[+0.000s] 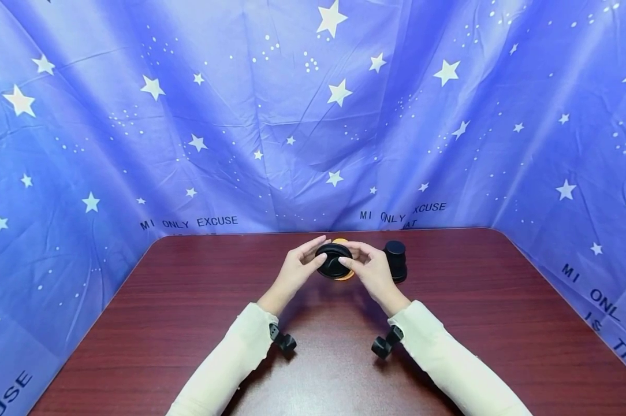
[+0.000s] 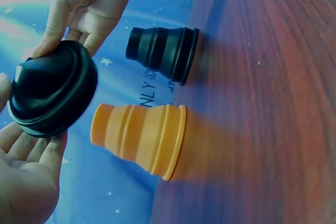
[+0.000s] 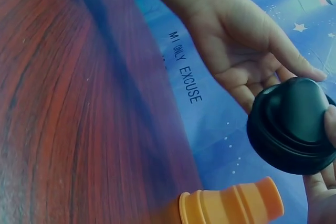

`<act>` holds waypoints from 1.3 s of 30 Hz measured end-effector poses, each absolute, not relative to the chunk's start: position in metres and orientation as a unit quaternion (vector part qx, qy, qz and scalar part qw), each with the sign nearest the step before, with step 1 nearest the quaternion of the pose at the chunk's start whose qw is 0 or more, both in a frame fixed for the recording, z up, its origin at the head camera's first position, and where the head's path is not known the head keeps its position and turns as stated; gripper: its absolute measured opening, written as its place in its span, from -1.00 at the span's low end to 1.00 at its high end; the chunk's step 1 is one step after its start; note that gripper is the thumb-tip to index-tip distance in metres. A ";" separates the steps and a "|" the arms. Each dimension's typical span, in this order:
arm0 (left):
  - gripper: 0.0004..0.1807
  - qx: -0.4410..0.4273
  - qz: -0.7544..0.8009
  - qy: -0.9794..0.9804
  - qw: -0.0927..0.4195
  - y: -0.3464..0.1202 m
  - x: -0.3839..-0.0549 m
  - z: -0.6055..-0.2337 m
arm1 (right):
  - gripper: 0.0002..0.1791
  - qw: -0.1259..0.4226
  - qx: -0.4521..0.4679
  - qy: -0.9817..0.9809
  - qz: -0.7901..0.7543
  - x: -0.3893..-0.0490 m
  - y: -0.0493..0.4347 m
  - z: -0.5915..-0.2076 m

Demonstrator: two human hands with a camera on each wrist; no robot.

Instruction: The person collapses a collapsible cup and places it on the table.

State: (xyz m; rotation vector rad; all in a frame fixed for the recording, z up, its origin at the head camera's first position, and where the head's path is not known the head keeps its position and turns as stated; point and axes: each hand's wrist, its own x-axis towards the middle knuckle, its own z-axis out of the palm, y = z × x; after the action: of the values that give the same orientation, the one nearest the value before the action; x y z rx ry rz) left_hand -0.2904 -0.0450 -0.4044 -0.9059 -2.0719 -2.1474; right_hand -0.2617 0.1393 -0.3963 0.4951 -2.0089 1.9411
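My left hand [image 1: 296, 266] and right hand [image 1: 369, 267] together hold a black collapsible cup [image 1: 335, 269] above the table. Both thumbs lie on its near face, while the other fingers go round its rim. Squashed short, the cup [image 3: 294, 124] has a dented, uneven base in the right wrist view. Behind it stands an orange collapsible cup [image 2: 139, 137], stretched tall with its wide rim down on the table; the head view shows only its edges. A second black collapsible cup [image 1: 396, 260] stands the same way, just beyond my right hand.
The reddish-brown wooden table [image 1: 323, 370] ends at a blue curtain [image 1: 271, 115] with white stars and lettering, which hangs behind and along both sides. Black wrist cameras [image 1: 284, 342] project inward from the cuffs of both pale sleeves [image 1: 230, 352].
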 end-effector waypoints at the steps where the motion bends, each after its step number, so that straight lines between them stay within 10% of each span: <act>1: -0.53 -0.289 -0.693 -0.660 0.011 -0.044 -0.293 -0.408 | -0.63 0.157 0.172 -0.694 0.681 -0.263 0.139 -0.398; 16: -0.63 -0.273 -0.692 -0.665 0.070 -0.037 -0.291 -0.411 | -0.61 0.147 0.138 -0.681 0.705 -0.263 0.139 -0.401; 39: -0.61 -0.295 -0.655 -0.696 0.008 -0.044 -0.277 -0.390 | -0.60 0.112 0.190 -0.724 0.653 -0.264 0.139 -0.400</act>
State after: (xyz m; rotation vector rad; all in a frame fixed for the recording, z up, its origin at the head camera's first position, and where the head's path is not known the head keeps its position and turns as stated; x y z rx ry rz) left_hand -0.2769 -0.0435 -0.3901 -0.9210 -2.1736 -2.0472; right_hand -0.2641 0.1394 -0.4004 0.5582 -2.1259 1.9180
